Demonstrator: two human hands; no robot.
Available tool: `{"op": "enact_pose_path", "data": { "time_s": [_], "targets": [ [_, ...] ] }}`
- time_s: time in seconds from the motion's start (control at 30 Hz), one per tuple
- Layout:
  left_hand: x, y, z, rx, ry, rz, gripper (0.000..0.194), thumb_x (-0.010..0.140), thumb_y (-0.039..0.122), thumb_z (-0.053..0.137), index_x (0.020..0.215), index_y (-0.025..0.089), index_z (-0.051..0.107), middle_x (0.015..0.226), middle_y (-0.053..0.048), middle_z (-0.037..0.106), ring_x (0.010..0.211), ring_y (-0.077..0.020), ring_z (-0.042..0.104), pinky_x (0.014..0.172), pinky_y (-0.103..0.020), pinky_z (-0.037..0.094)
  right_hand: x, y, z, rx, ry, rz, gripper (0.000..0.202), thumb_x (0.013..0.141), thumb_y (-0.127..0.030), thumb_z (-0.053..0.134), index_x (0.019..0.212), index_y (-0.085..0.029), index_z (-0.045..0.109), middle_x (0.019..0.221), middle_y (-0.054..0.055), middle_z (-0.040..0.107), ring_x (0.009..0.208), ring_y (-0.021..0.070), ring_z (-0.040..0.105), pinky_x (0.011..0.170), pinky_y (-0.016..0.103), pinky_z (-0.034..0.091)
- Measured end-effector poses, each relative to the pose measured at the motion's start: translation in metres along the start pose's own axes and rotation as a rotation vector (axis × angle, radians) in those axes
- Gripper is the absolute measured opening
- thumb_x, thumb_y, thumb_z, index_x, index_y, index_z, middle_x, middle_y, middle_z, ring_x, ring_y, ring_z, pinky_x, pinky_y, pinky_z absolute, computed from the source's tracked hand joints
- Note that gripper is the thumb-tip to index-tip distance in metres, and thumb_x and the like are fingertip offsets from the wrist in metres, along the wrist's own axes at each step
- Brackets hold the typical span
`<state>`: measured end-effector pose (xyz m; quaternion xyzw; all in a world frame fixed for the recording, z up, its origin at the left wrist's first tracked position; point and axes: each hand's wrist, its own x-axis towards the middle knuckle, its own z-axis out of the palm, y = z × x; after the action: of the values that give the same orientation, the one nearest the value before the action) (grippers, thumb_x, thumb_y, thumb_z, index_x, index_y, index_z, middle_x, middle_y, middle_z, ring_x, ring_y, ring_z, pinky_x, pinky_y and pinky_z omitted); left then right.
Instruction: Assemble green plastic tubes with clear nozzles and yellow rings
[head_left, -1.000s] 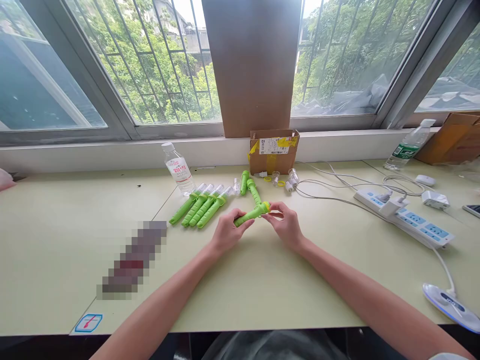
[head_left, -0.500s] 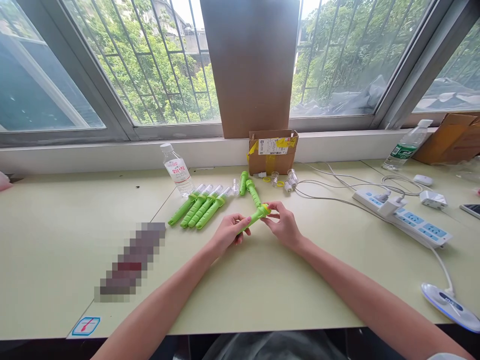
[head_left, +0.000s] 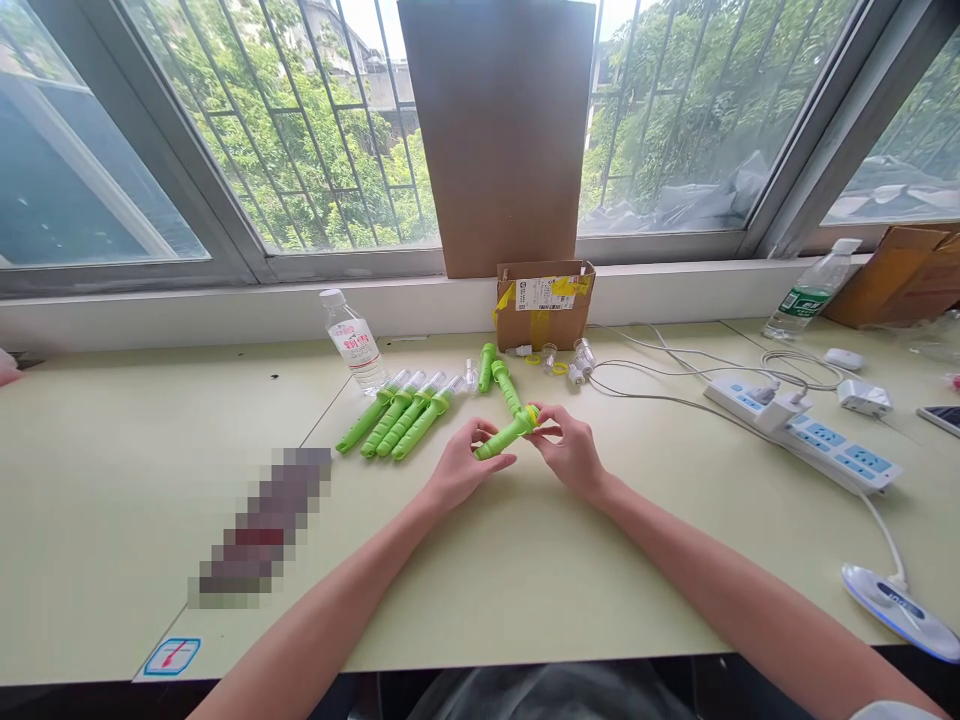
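Note:
A green ribbed plastic tube (head_left: 501, 441) lies slantwise between my two hands, low over the table. My left hand (head_left: 459, 470) grips its lower left end, the thumb stretched along the near side and the fingers behind. At the upper right end, my right hand (head_left: 574, 452) pinches the collar, where a yellow ring (head_left: 533, 414) shows; its fingertips are partly hidden. Just beyond lie a second green tube (head_left: 507, 388) and a shorter-looking one (head_left: 486, 367). To the left, several green tubes with clear tops (head_left: 411, 420) lie side by side.
Clear plastic cups (head_left: 549, 358), a loose yellow ring (head_left: 560, 369) and a white fitting (head_left: 576, 374) lie before a cardboard box (head_left: 541, 325). A water bottle (head_left: 354, 345) stands at the back left. Cables run right to a power strip (head_left: 829, 440). A blurred dark patch (head_left: 262, 530) lies left.
My left hand has loosened and shifted its grasp: the thumb has come off the tube's top to its near side. The tube has tilted slightly; my right hand stays at the collar.

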<state>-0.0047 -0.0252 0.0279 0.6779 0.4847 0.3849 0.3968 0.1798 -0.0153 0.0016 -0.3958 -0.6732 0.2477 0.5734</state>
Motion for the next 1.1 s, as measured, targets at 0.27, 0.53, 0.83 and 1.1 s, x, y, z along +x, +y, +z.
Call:
{"op": "enact_pose_path", "data": {
  "time_s": [0.27,0.53,0.83,1.1],
  "targets": [
    [0.000,0.000,-0.003,0.048,0.037,0.080,0.029,0.074,0.044,0.064,0.079,0.016,0.061,0.064,0.002,0.057,0.056,-0.0109,0.051,0.052,-0.023,0.040,0.001,-0.003,0.001,-0.023,0.016,-0.016,0.020,0.079,-0.040,0.063,0.080,-0.022,0.053,0.105,0.006,0.068,0.101,0.0234,0.064,0.081,0.044,0.060],
    [-0.003,0.005,-0.003,-0.090,-0.096,-0.127,0.039,0.075,0.054,0.058,0.073,0.015,0.056,0.062,-0.001,0.060,0.044,-0.0096,0.051,0.040,-0.020,0.037,0.000,-0.001,0.002,-0.055,-0.027,-0.009,0.021,0.080,-0.038,0.061,0.090,-0.024,0.049,0.105,0.006,0.066,0.095,0.0206,0.065,0.080,0.045,0.059],
    [0.001,0.005,-0.011,-0.149,-0.219,-0.185,0.044,0.079,0.056,0.053,0.077,0.014,0.061,0.072,-0.006,0.065,0.049,-0.0102,0.055,0.039,-0.018,0.035,-0.001,-0.002,0.001,-0.043,-0.028,-0.021,0.017,0.081,-0.037,0.060,0.085,-0.023,0.051,0.106,0.006,0.066,0.099,0.0211,0.064,0.085,0.044,0.057],
    [0.002,0.001,-0.012,-0.185,-0.248,-0.255,0.051,0.079,0.064,0.046,0.080,0.014,0.059,0.056,-0.001,0.058,0.039,-0.0076,0.044,0.038,-0.019,0.031,0.002,-0.001,-0.001,-0.046,-0.091,-0.010,0.024,0.079,-0.039,0.061,0.093,-0.023,0.050,0.103,0.005,0.065,0.095,0.0214,0.065,0.081,0.046,0.059]
  ]
}}
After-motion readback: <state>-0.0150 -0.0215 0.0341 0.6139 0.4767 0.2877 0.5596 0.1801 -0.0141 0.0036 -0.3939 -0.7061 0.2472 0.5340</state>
